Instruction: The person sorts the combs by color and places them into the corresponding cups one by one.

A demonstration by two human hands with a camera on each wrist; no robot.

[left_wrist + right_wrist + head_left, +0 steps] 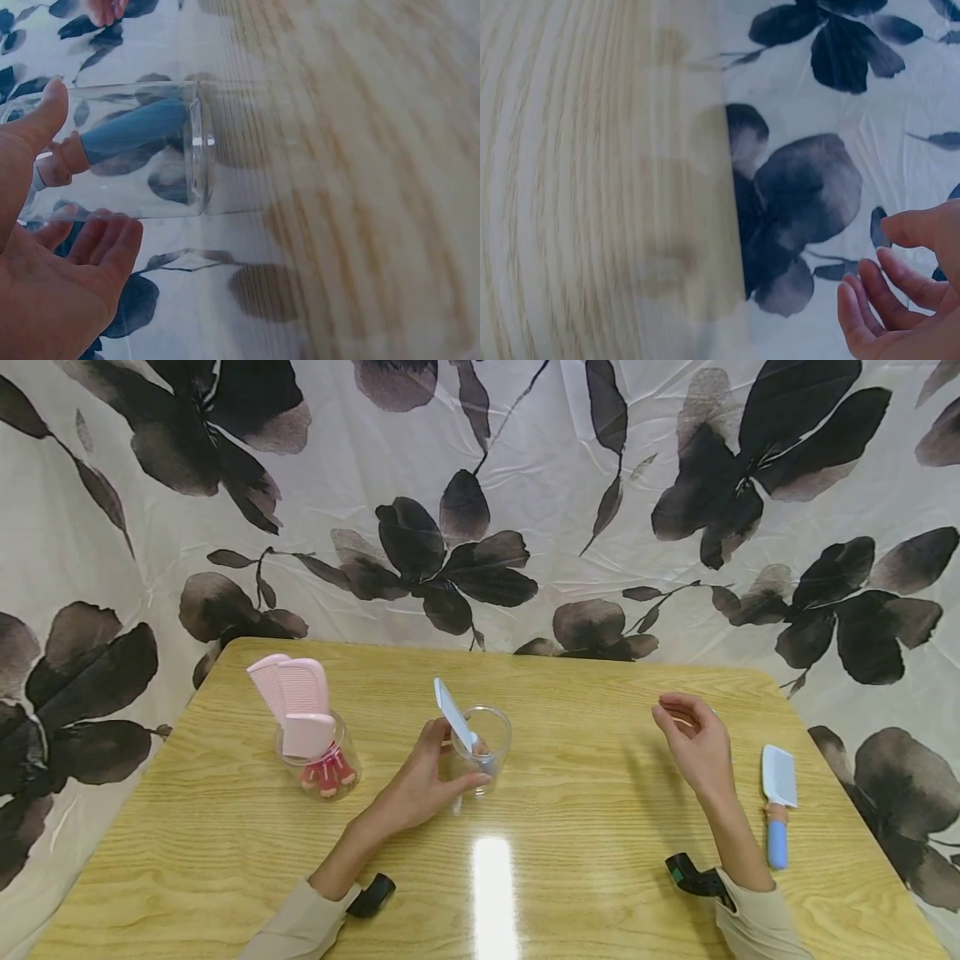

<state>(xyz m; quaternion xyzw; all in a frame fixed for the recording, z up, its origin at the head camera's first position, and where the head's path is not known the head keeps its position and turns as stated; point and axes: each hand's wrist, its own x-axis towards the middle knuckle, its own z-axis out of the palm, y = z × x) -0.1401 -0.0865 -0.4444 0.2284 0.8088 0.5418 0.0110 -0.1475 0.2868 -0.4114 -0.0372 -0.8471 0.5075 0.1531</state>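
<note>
My left hand [420, 781] holds a clear cup [504, 735] near the middle of the table, thumb on one side and fingers on the other. Inside the cup a light blue brush [452, 714] leans with its head up. Its blue handle [135, 131] and brownish collar [63, 160] show through the cup wall in the left wrist view. My right hand [697, 747] hovers over the table's right part, fingers loosely bent and holding nothing; the right wrist view also shows these fingers [892, 289] bare. Nearest to it lies another blue brush [778, 789].
At the left stands a second clear container [351, 772] with several pink combs [303, 689] in it, red handles [327, 770] down. A small pale thing shows partly behind my right hand. The wooden table [585, 860] ends at a flower-patterned cloth [570, 527].
</note>
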